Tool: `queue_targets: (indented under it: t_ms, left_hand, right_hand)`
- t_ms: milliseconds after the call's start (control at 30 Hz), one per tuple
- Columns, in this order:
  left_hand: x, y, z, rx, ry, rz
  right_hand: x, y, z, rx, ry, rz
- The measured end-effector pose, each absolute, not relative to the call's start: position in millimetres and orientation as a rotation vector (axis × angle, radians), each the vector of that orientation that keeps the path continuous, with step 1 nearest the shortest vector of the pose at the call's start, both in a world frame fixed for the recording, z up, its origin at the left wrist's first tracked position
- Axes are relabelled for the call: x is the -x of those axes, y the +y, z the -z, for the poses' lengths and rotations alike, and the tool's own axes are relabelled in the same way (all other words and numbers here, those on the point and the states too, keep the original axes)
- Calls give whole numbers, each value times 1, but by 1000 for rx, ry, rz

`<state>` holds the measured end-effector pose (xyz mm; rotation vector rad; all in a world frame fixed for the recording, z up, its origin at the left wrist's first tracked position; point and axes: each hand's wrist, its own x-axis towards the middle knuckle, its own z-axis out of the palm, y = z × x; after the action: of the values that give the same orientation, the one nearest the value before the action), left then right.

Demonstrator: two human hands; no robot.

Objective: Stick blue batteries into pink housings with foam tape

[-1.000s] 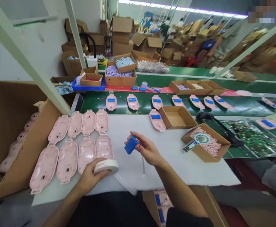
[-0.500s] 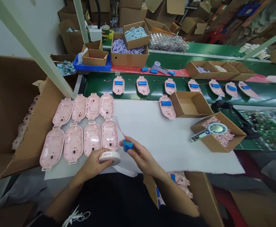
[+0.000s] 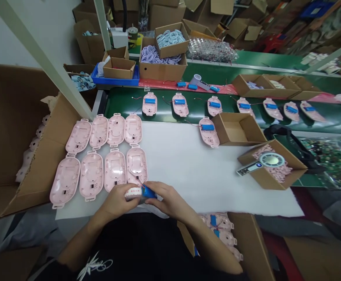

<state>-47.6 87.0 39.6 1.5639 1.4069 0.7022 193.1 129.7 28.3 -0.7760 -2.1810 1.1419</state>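
My left hand (image 3: 119, 201) is closed around a roll of white double-sided tape (image 3: 133, 193) with red print on its edge. In my right hand (image 3: 167, 198) is a blue battery pack (image 3: 149, 191) with a thin red wire, pressed against the side of the roll. Both hands are low over the front of the white work mat (image 3: 176, 168). Just beyond them lies a pink plastic shell half (image 3: 136, 166), one of several set in two rows on the left. Another pink shell (image 3: 209, 136) with a blue battery in it lies to the right.
Pink shells with batteries rest along the green conveyor belt (image 3: 123, 105). An open carton (image 3: 237, 130) and a box of small pink parts (image 3: 264, 175), with a handheld fan (image 3: 271, 160) on top, stand right. A large carton (image 3: 50, 156) borders the left.
My right hand has moved left and slightly down, bringing the battery pack from apart into contact with the tape roll. My left hand still holds the roll.
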Motion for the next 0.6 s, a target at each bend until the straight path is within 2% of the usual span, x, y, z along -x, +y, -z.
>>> queue_targets:
  t_ms: [133, 233, 333, 433, 500, 600]
  left_hand:
    - [52, 87, -37, -1480, 1339, -721]
    - [59, 89, -33, -1356, 1342, -806]
    - [64, 91, -31, -1313, 1409, -924]
    - [62, 87, -29, -1340, 1378, -920]
    - [57, 82, -28, -1406, 1314, -832]
    - [54, 75, -22, -1391, 1268, -776]
  right_hand:
    - [-191, 125, -21, 862, -1948, -1492]
    - [-174, 111, -4, 916, -1430, -1715]
    - [-151, 98, 15, 951, -968, -1744]
    - [-148, 105, 16, 896, -812, -1779]
    - [-162, 127, 0, 835, -768, -1662]
    - [-188, 179, -35, 775, -745, -1225]
